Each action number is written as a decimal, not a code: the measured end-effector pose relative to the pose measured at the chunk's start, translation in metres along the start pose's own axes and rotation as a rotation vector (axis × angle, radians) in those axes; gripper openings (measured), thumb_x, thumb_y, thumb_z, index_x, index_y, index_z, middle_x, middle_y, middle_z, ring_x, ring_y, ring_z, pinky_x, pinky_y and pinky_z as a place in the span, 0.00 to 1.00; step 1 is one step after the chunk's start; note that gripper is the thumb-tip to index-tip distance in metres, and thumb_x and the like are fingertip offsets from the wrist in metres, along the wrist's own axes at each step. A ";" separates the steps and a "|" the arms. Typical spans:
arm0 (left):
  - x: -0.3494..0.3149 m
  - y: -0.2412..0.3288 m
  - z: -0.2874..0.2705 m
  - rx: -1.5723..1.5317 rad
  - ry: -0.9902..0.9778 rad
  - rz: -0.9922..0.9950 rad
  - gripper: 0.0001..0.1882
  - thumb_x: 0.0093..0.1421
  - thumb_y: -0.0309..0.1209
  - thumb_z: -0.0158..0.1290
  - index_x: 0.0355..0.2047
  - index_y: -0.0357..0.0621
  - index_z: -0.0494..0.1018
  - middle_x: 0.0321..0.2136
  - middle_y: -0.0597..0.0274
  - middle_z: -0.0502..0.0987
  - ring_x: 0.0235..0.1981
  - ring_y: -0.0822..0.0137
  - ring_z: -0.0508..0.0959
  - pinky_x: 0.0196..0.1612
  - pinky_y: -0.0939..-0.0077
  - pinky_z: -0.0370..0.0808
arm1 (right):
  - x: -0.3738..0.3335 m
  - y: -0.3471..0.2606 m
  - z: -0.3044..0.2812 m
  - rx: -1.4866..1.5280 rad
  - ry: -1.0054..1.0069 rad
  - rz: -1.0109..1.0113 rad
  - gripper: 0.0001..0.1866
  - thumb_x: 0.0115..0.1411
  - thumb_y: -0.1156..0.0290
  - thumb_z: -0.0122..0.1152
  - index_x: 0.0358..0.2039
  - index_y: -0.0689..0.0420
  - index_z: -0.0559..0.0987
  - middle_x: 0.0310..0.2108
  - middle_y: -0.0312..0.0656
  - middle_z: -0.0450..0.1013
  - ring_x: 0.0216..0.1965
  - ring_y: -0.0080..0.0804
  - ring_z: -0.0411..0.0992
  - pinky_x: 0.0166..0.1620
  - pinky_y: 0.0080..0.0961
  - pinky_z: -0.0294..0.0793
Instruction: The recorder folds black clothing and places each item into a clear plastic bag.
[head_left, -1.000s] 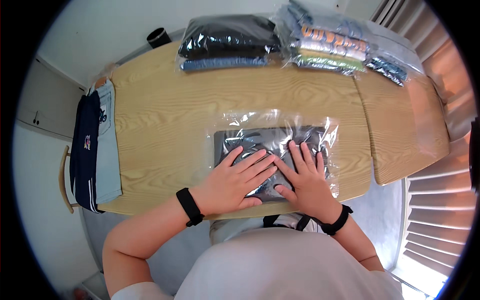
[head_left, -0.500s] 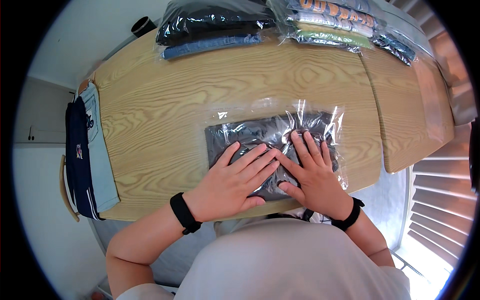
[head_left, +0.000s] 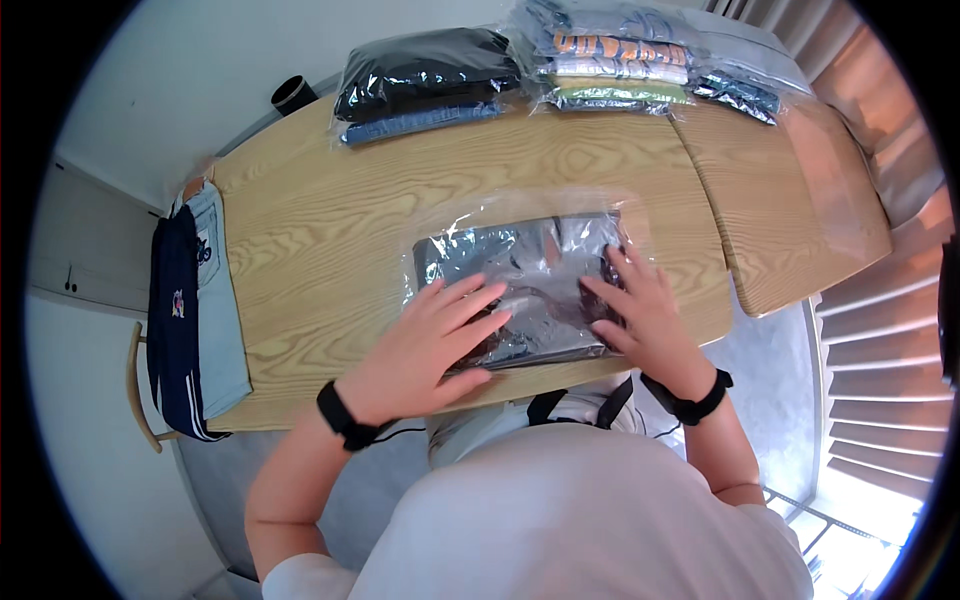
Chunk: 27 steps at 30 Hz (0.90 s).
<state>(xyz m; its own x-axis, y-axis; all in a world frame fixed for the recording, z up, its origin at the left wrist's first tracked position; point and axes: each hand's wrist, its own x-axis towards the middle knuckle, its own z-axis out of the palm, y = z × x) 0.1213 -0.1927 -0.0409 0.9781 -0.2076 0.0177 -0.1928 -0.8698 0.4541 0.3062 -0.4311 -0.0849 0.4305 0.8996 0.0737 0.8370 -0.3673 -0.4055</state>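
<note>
Flat in front of me lies a folded dark grey garment in a clear plastic bag (head_left: 540,275), close to the table's near edge. My left hand (head_left: 430,340) rests with spread fingers on the bag's left part. On its right side my right hand (head_left: 642,310) lies, fingers also apart. Neither hand grips the bag. The clear plastic reaches past the garment at the far side and glints with reflections. Each wrist wears a black band.
Bagged dark clothing and folded jeans (head_left: 430,85) are stacked at the far edge, beside a taller pile of bagged garments (head_left: 620,70). Navy trousers (head_left: 178,320) and light blue jeans (head_left: 220,290) lie at the left edge of the wooden table (head_left: 300,240). A black cup-like object (head_left: 293,95) stands behind.
My hands have moved apart, the left one leftward, uncovering the middle of the bag. The whole view has shifted slightly.
</note>
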 end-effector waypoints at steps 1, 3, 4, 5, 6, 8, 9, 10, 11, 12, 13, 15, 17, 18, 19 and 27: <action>-0.010 0.004 0.002 0.002 -0.004 0.003 0.34 0.51 0.36 0.59 0.58 0.45 0.63 0.62 0.51 0.56 0.64 0.49 0.55 0.62 0.47 0.54 | -0.006 0.007 -0.002 0.003 0.031 0.034 0.26 0.52 0.66 0.63 0.54 0.44 0.72 0.63 0.47 0.55 0.65 0.51 0.50 0.62 0.56 0.47; -0.026 0.011 0.009 0.048 0.030 -0.147 0.35 0.48 0.38 0.61 0.57 0.45 0.64 0.59 0.50 0.60 0.61 0.48 0.58 0.61 0.51 0.56 | -0.021 0.018 -0.001 -0.019 0.075 0.093 0.25 0.51 0.72 0.62 0.52 0.46 0.74 0.61 0.50 0.57 0.63 0.54 0.53 0.61 0.52 0.51; -0.033 0.011 0.017 0.112 0.051 -0.197 0.38 0.45 0.38 0.64 0.57 0.47 0.64 0.59 0.52 0.59 0.60 0.48 0.59 0.60 0.54 0.59 | -0.026 0.027 0.002 0.067 0.127 0.117 0.25 0.51 0.73 0.61 0.52 0.47 0.74 0.61 0.52 0.58 0.62 0.55 0.54 0.61 0.48 0.53; -0.035 0.010 0.023 0.118 0.051 -0.195 0.38 0.45 0.38 0.64 0.57 0.47 0.64 0.59 0.52 0.59 0.60 0.48 0.59 0.60 0.54 0.59 | -0.029 0.035 0.005 0.153 0.178 0.141 0.25 0.51 0.75 0.60 0.52 0.47 0.74 0.60 0.54 0.59 0.61 0.56 0.55 0.61 0.45 0.56; -0.037 0.010 0.030 0.138 0.081 -0.235 0.38 0.45 0.37 0.64 0.57 0.47 0.63 0.60 0.52 0.58 0.60 0.48 0.58 0.60 0.54 0.59 | -0.029 0.038 0.008 0.170 0.201 0.138 0.25 0.52 0.77 0.59 0.52 0.48 0.74 0.59 0.57 0.59 0.60 0.57 0.56 0.60 0.40 0.58; -0.036 0.010 0.040 0.131 0.142 -0.291 0.37 0.46 0.29 0.63 0.58 0.49 0.63 0.61 0.52 0.56 0.61 0.47 0.57 0.60 0.56 0.60 | -0.030 0.039 0.010 0.160 0.212 0.134 0.25 0.52 0.77 0.58 0.52 0.49 0.74 0.59 0.56 0.59 0.61 0.57 0.56 0.60 0.41 0.57; -0.035 0.010 0.042 0.131 0.140 -0.291 0.37 0.46 0.29 0.63 0.58 0.49 0.63 0.61 0.52 0.56 0.61 0.47 0.57 0.60 0.56 0.60 | -0.031 0.038 0.011 0.146 0.221 0.133 0.24 0.53 0.77 0.57 0.53 0.49 0.73 0.59 0.56 0.59 0.61 0.57 0.56 0.60 0.42 0.57; -0.032 0.010 0.044 0.142 0.157 -0.280 0.36 0.48 0.28 0.61 0.58 0.48 0.62 0.60 0.52 0.57 0.61 0.47 0.57 0.60 0.57 0.62 | -0.031 0.038 0.011 0.146 0.221 0.133 0.24 0.53 0.77 0.57 0.53 0.49 0.73 0.59 0.56 0.59 0.61 0.57 0.56 0.60 0.42 0.57; -0.031 0.008 0.045 0.152 0.176 -0.269 0.35 0.50 0.26 0.59 0.59 0.47 0.61 0.60 0.52 0.58 0.61 0.47 0.57 0.59 0.58 0.63 | -0.032 0.039 0.011 0.157 0.220 0.147 0.23 0.55 0.75 0.56 0.53 0.50 0.73 0.59 0.56 0.59 0.61 0.57 0.55 0.61 0.42 0.56; -0.031 0.006 0.047 0.154 0.177 -0.270 0.35 0.50 0.26 0.59 0.59 0.47 0.61 0.60 0.52 0.58 0.61 0.47 0.57 0.59 0.58 0.63 | -0.032 0.039 0.011 0.168 0.218 0.160 0.21 0.57 0.73 0.54 0.53 0.51 0.73 0.60 0.56 0.59 0.61 0.57 0.55 0.61 0.42 0.55; -0.031 0.002 0.050 0.125 0.183 -0.279 0.34 0.50 0.23 0.57 0.58 0.45 0.61 0.60 0.52 0.58 0.62 0.48 0.57 0.60 0.59 0.62 | -0.033 0.040 0.010 0.167 0.220 0.157 0.21 0.57 0.73 0.54 0.53 0.51 0.73 0.60 0.56 0.59 0.61 0.57 0.55 0.61 0.42 0.55; -0.032 -0.001 0.048 0.099 0.193 -0.292 0.34 0.49 0.19 0.56 0.58 0.43 0.61 0.61 0.51 0.57 0.62 0.48 0.58 0.61 0.60 0.61 | -0.034 0.043 0.007 0.275 0.195 0.158 0.19 0.63 0.67 0.46 0.54 0.53 0.72 0.60 0.57 0.58 0.62 0.57 0.54 0.63 0.41 0.52; -0.033 -0.002 0.042 0.052 0.170 -0.304 0.31 0.52 0.20 0.53 0.58 0.41 0.60 0.61 0.51 0.58 0.61 0.51 0.60 0.61 0.62 0.61 | -0.034 0.044 0.005 0.357 0.188 0.159 0.20 0.65 0.64 0.43 0.54 0.56 0.72 0.61 0.58 0.57 0.63 0.56 0.52 0.63 0.41 0.50; -0.032 -0.004 0.037 0.054 0.174 -0.303 0.31 0.52 0.20 0.53 0.58 0.41 0.60 0.61 0.51 0.58 0.61 0.51 0.60 0.61 0.62 0.61 | -0.035 0.045 0.004 0.436 0.184 0.167 0.21 0.67 0.62 0.39 0.55 0.58 0.71 0.62 0.58 0.56 0.64 0.55 0.51 0.64 0.40 0.49; -0.032 -0.006 0.030 0.014 0.170 -0.288 0.28 0.56 0.22 0.51 0.58 0.40 0.61 0.59 0.50 0.62 0.59 0.51 0.63 0.60 0.63 0.62 | -0.036 0.046 0.002 0.434 0.185 0.162 0.21 0.67 0.62 0.39 0.55 0.58 0.71 0.62 0.58 0.56 0.64 0.55 0.51 0.64 0.40 0.49; -0.038 -0.005 -0.056 -0.426 0.111 -0.494 0.16 0.66 0.31 0.43 0.49 0.36 0.70 0.38 0.54 0.77 0.40 0.64 0.76 0.46 0.75 0.70 | -0.013 0.040 -0.044 0.703 0.013 -0.160 0.41 0.49 0.45 0.65 0.56 0.60 0.67 0.64 0.51 0.54 0.68 0.47 0.43 0.65 0.41 0.43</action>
<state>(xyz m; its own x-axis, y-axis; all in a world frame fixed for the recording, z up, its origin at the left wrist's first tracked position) 0.0892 -0.1550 0.0056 0.9501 0.2381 -0.2015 0.3065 -0.5929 0.7447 0.3488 -0.4678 -0.0616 0.3285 0.9251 0.1907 0.4766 0.0120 -0.8790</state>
